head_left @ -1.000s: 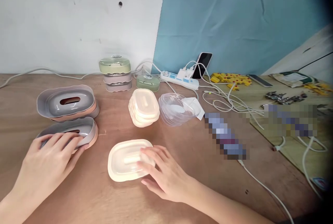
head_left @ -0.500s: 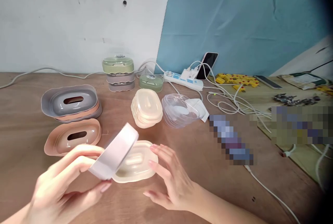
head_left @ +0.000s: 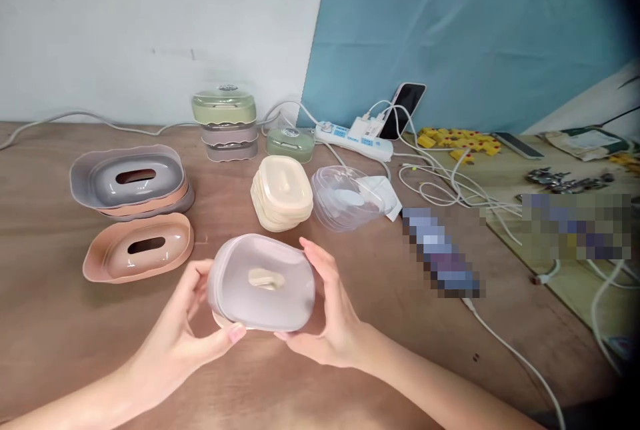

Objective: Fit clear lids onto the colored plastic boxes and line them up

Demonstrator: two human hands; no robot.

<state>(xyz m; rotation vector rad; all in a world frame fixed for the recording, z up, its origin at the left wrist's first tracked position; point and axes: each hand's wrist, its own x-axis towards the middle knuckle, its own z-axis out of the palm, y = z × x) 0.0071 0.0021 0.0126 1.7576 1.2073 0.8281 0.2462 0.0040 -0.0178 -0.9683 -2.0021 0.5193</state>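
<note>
Between my two hands, near the front of the table, a lavender plastic shell point(head_left: 285, 257) lies over a cream plastic piece point(head_left: 218, 321). The cream piece's raised bump point(head_left: 267, 279) shows through the shell's oval slot, and a thin strip of its rim peeks out at the lower left. My left hand point(head_left: 193, 323) grips the left end, thumb along the front edge. My right hand point(head_left: 333, 313) is wrapped around the right end, thumb low at the front. The rest of the cream piece is hidden beneath the shell.
Slotted grey shells point(head_left: 175, 180) are stacked at left, behind a peach shell point(head_left: 175, 243). Farther back are cream pieces point(head_left: 285, 183), clear covers point(head_left: 333, 193) and a stack of boxes with a green top point(head_left: 225, 107). A power strip point(head_left: 350, 143) and cables point(head_left: 440, 183) lie at right.
My left hand has brought the tilted lavender shell down flat over the cream piece, covering it. My right hand has closed around the right end. The view has shifted slightly.
</note>
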